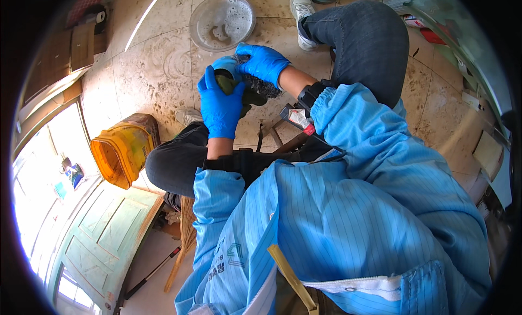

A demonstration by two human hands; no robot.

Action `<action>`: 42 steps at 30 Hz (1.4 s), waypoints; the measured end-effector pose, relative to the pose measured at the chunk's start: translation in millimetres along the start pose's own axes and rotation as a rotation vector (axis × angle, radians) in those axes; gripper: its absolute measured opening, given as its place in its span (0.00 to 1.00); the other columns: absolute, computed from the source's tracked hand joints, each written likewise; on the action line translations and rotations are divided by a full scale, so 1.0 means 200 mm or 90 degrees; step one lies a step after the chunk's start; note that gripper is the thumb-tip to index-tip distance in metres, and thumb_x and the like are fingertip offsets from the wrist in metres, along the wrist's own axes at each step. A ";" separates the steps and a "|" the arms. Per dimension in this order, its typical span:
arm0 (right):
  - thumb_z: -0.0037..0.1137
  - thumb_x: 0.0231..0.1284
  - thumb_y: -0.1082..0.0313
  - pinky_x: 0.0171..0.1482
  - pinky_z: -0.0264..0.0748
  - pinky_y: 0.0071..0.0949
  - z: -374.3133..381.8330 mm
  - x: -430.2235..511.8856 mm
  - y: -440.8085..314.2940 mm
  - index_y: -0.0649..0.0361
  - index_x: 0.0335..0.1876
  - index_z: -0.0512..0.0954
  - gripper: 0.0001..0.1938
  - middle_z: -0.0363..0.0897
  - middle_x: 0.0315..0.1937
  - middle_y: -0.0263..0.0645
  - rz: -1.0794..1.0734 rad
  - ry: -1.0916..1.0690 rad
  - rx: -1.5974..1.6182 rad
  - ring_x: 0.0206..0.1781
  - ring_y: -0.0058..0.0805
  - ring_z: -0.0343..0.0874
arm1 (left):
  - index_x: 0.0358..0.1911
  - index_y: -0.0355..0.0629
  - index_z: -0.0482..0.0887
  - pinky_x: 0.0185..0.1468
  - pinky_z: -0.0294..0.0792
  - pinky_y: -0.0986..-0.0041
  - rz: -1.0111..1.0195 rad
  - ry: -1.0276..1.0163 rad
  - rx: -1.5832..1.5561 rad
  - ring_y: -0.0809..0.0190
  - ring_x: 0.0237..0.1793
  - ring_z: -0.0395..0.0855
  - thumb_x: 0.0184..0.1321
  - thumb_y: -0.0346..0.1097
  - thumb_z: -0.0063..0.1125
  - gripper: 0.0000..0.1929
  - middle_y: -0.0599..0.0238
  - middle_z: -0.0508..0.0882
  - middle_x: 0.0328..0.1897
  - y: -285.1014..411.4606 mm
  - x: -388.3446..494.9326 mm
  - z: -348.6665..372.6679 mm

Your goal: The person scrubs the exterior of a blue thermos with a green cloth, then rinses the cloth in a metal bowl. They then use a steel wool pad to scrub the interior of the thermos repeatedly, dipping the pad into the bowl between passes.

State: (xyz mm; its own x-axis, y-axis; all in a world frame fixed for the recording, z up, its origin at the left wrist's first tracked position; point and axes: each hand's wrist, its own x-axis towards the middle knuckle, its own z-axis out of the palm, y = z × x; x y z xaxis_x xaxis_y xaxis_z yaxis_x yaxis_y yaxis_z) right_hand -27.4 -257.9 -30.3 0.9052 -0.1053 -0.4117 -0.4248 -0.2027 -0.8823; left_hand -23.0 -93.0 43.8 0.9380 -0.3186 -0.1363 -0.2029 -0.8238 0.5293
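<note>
My left hand [220,105], in a blue glove, grips an olive-green item [228,84] with a dark opening. A smooth light-blue part [224,63] shows at its far end; what the item is I cannot tell for sure. From the right side, my right hand [265,64], also gloved in blue, presses a dark grey shaggy cloth [263,86] against the light-blue part. The cloth hangs down below that hand. Just beyond both hands, a translucent basin [195,27] on the floor holds cloudy, sudsy water.
A yellow bucket [122,151] lies tipped on the left. Dirt marks the tiled floor [159,70]. A pale green door panel [106,229], a straw broom [186,221] and a black-handled stick [151,274] are at lower left. A glass-edged structure [461,49] stands to the right.
</note>
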 end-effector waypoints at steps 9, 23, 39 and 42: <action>0.60 0.62 0.61 0.59 0.75 0.29 0.03 0.03 0.07 0.58 0.54 0.81 0.17 0.84 0.51 0.41 -0.020 0.069 0.070 0.52 0.34 0.82 | 0.68 0.40 0.63 0.58 0.72 0.56 0.005 0.006 0.012 0.40 0.58 0.75 0.47 0.44 0.75 0.45 0.43 0.70 0.62 -0.01 0.00 0.01; 0.62 0.58 0.57 0.51 0.78 0.36 -0.08 0.11 -0.08 0.50 0.41 0.87 0.11 0.85 0.41 0.43 -0.164 -0.031 -0.224 0.45 0.41 0.84 | 0.68 0.40 0.63 0.56 0.73 0.55 -0.007 0.008 0.006 0.38 0.57 0.75 0.50 0.45 0.73 0.43 0.41 0.71 0.62 0.02 0.01 0.00; 0.57 0.58 0.56 0.51 0.80 0.44 -0.07 0.22 -0.20 0.59 0.45 0.85 0.17 0.83 0.45 0.55 0.002 -0.170 -0.417 0.48 0.52 0.84 | 0.68 0.40 0.64 0.59 0.71 0.55 -0.020 0.021 -0.004 0.38 0.58 0.75 0.50 0.42 0.73 0.42 0.41 0.71 0.60 0.03 0.00 0.01; 0.53 0.59 0.58 0.53 0.78 0.45 -0.08 0.09 -0.16 0.58 0.48 0.84 0.17 0.81 0.49 0.56 0.014 -0.138 -0.345 0.51 0.54 0.82 | 0.68 0.40 0.64 0.59 0.71 0.55 -0.024 0.025 0.002 0.38 0.58 0.75 0.49 0.43 0.73 0.43 0.40 0.71 0.60 0.03 0.00 0.01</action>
State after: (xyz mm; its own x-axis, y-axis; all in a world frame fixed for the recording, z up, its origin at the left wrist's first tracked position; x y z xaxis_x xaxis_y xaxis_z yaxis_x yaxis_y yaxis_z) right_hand 3.1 -269.5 -6.1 0.8533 0.0746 -0.5160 -0.3358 -0.6785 -0.6534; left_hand -25.1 -99.9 45.0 0.9555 -0.2680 -0.1233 -0.1672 -0.8364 0.5220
